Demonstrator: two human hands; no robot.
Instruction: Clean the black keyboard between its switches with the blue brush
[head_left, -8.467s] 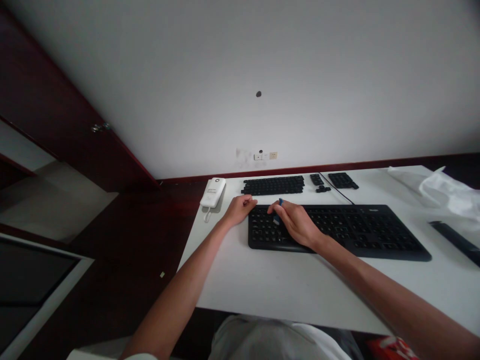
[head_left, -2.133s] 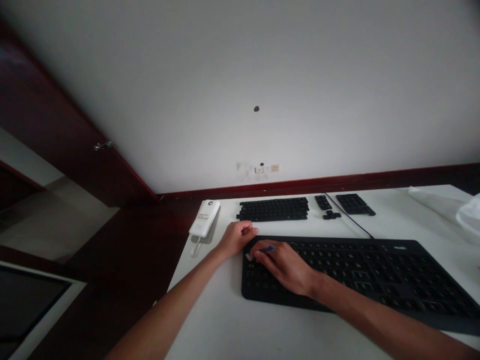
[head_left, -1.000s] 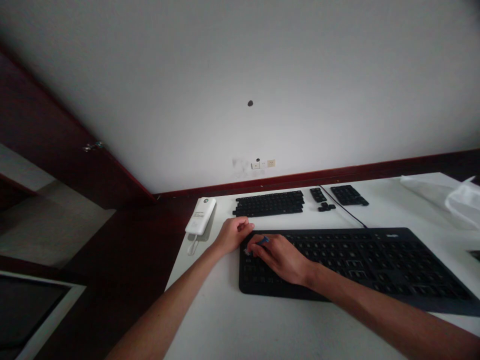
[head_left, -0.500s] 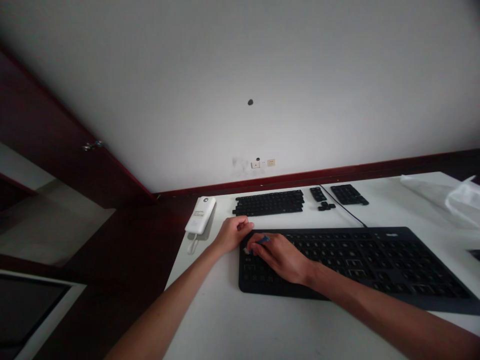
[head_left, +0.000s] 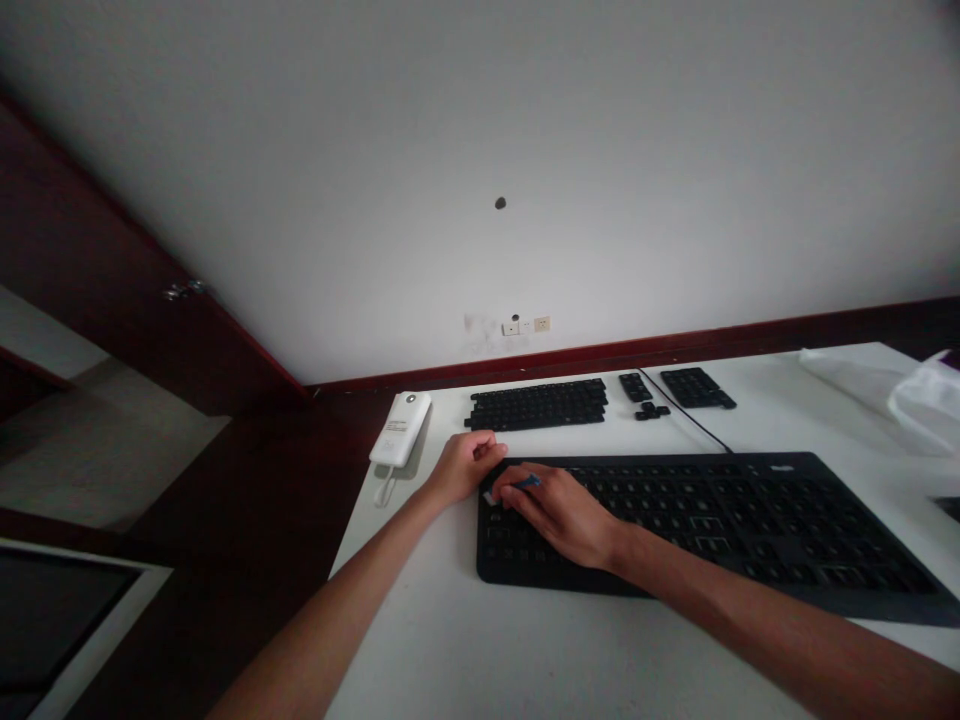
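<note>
A black keyboard point(head_left: 720, 520) lies on the white table point(head_left: 480, 640). My right hand point(head_left: 559, 510) rests on its left end, fingers pinched round a small blue tool point(head_left: 527, 482) whose light tip touches the top-left keys. My left hand point(head_left: 466, 465) sits curled in a loose fist on the table at the keyboard's top-left corner, touching its edge; nothing shows in it.
Rows of loose black keycaps point(head_left: 537, 404) lie behind the keyboard, with smaller groups point(head_left: 696, 388) to the right and a cable point(head_left: 686, 420) between. A white power bank point(head_left: 400, 428) lies at the table's left edge. A white plastic bag point(head_left: 919, 400) is at the right.
Since 8.5 s ago my right hand slid from the middle-left keys to the keyboard's top-left corner. Over the last second both hands have hardly moved.
</note>
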